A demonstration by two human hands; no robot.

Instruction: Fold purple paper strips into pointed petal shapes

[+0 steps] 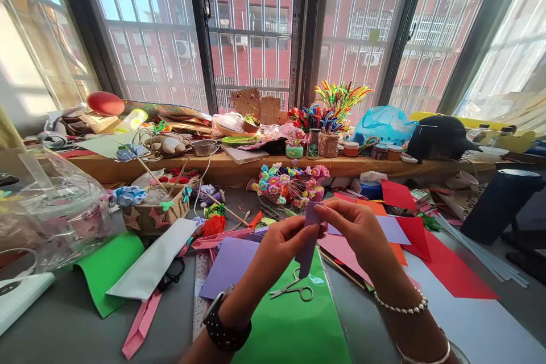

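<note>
far left: clear plastic bag [55,210] bulges on the surface [63,324], crumpled open so its contents stay reachable. right of it a wicker basket [156,213] corrals paper flowers and sticks, keeps small finished bits from scattering. green sheet [106,270] and white sheet [151,267] lie flat, overlapping, near left, apparently stock within arm's reach.

centre: left hand [279,247], watch on the wrist, pinches the lower left edge of a purple paper strip [307,239] between thumb and fingers. strip hangs roughly vertical, lifted off the surface, so both sides are free to work. right hand [354,227], bracelet on the wrist, closes thumb and forefinger on the strip's top end; two grips close together likely give control for a crease or curl, can't tell which.

scissors [294,289] lie closed on a second green sheet [294,324] directly under the hands, parked for a quick grab. purple sheet [230,267] just left of them, same colour as the strip.

right: red sheets [452,270] fan out flat. far ledge holds pipe-cleaner flowers [333,108], out of the work zone.
</note>
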